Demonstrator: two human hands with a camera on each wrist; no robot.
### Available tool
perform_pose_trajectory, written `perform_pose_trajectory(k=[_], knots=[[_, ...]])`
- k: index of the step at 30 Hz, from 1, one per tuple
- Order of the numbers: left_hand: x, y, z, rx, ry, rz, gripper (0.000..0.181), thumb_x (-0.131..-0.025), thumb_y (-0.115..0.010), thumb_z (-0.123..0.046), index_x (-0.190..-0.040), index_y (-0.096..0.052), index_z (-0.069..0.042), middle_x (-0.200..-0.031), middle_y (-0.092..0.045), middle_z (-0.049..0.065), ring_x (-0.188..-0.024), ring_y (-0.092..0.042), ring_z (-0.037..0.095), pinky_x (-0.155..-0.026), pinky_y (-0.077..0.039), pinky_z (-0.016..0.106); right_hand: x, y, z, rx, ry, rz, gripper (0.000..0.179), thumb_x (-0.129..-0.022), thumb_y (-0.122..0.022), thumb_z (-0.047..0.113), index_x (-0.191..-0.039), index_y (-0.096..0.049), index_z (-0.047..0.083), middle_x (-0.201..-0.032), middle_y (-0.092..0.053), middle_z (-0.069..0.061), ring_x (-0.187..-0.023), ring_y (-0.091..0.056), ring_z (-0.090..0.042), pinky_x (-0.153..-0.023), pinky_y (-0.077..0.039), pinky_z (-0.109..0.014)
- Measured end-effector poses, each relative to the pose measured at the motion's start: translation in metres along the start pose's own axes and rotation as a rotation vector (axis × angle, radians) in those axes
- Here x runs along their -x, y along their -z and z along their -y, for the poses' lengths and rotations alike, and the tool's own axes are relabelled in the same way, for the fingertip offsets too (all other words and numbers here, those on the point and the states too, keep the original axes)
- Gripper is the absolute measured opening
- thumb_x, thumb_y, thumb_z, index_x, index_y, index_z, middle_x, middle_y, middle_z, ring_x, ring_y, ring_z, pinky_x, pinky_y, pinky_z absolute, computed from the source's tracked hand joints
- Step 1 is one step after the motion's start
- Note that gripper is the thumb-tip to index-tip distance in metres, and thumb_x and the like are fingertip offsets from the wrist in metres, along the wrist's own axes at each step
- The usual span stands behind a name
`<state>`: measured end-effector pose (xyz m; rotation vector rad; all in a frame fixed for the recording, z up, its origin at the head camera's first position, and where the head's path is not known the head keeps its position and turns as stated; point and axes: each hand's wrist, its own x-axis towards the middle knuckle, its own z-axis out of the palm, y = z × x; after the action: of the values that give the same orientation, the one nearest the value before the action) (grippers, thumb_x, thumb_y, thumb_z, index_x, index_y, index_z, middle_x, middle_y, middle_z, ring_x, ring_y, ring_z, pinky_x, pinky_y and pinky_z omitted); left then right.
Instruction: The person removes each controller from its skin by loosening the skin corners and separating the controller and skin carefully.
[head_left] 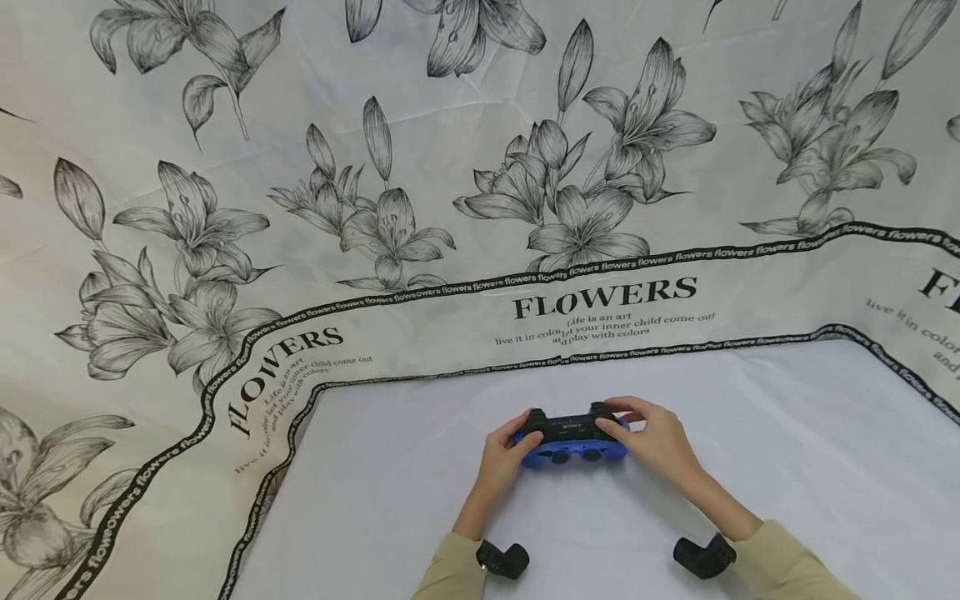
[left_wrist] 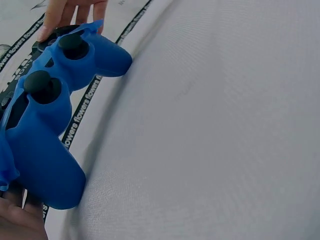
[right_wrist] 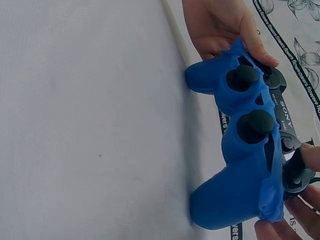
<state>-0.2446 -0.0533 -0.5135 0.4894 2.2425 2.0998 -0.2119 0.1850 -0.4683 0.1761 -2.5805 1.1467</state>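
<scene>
A black Sony game controller (head_left: 572,427) with two thumbsticks is held between both hands over the white surface. A blue silicone cover (left_wrist: 45,150) wraps its grips and stick side, while the black shoulder edge with the SONY lettering lies bare. Loose, bunched edges of the cover (right_wrist: 270,200) stick up at both ends. My left hand (head_left: 501,454) grips the left end, thumb on top. At the other end my right hand (head_left: 662,442) pinches the controller near the shoulder buttons, with its thumb on the black part and fingers behind.
A white cloth surface (head_left: 390,475) lies beneath the hands. Round it runs a black-edged border with FLOWERS lettering (head_left: 606,298), and a flower-printed curtain (head_left: 420,167) rises behind. Black wrist devices (head_left: 504,560) sit at both beige sleeves.
</scene>
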Motion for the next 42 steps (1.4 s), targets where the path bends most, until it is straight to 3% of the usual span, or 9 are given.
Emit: perform_pose_trajectory(k=[6,12,15,21,31,42], knots=[[-0.002,-0.001,-0.003,-0.008,-0.017,-0.016,0.048,-0.093,-0.063,-0.019,-0.135,-0.051,0.002,-0.139,-0.052,0.017,-0.134,-0.045,0.03,-0.108,-0.039,0.032,-0.001,0.004,0.007,0.069,0.134,-0.074,0.034,-0.081,-0.077,0.024,-0.11,-0.07,0.007,-0.101,-0.073,-0.012,-0.085,-0.069,-0.026,-0.067,-0.058,-0.036],[-0.003,0.0,-0.002,0.014,0.008,-0.026,0.047,-0.093,-0.063,-0.013,-0.134,-0.051,0.003,-0.14,-0.052,0.017,-0.134,-0.045,0.028,-0.107,-0.04,0.03,0.005,0.009,0.011,0.093,0.189,-0.113,0.029,-0.079,-0.078,0.019,-0.104,-0.071,0.006,-0.094,-0.073,-0.008,-0.081,-0.067,-0.024,-0.065,-0.057,-0.036],[0.001,0.001,-0.011,0.03,0.0,-0.028,0.047,-0.092,-0.064,-0.012,-0.133,-0.051,0.007,-0.139,-0.052,0.02,-0.134,-0.045,0.032,-0.107,-0.04,0.031,0.008,0.01,0.011,0.093,0.22,-0.123,0.026,-0.077,-0.08,0.017,-0.099,-0.071,0.007,-0.085,-0.071,-0.004,-0.076,-0.065,-0.021,-0.062,-0.057,-0.033],[0.006,0.001,-0.027,0.034,-0.004,-0.036,0.046,-0.091,-0.064,-0.009,-0.131,-0.05,0.011,-0.138,-0.051,0.023,-0.133,-0.045,0.033,-0.108,-0.038,0.037,0.012,0.009,0.011,0.06,0.248,-0.061,0.026,-0.074,-0.082,0.015,-0.097,-0.071,0.008,-0.083,-0.071,0.001,-0.075,-0.065,-0.015,-0.062,-0.056,-0.027],[0.004,-0.002,-0.023,0.051,-0.012,-0.073,0.045,-0.091,-0.063,-0.006,-0.131,-0.051,0.01,-0.137,-0.052,0.024,-0.133,-0.045,0.033,-0.108,-0.039,0.031,0.01,0.006,0.015,0.13,0.305,0.026,0.025,-0.071,-0.083,0.011,-0.094,-0.072,0.01,-0.086,-0.071,0.003,-0.076,-0.063,-0.012,-0.062,-0.055,-0.028],[0.004,-0.008,-0.019,0.084,-0.018,-0.091,0.044,-0.09,-0.064,-0.005,-0.13,-0.053,0.01,-0.135,-0.053,0.024,-0.133,-0.045,0.033,-0.109,-0.037,0.033,0.009,0.006,0.017,0.222,0.292,0.067,0.024,-0.069,-0.082,0.004,-0.09,-0.072,0.01,-0.08,-0.068,0.004,-0.073,-0.061,-0.01,-0.059,-0.048,-0.02]])
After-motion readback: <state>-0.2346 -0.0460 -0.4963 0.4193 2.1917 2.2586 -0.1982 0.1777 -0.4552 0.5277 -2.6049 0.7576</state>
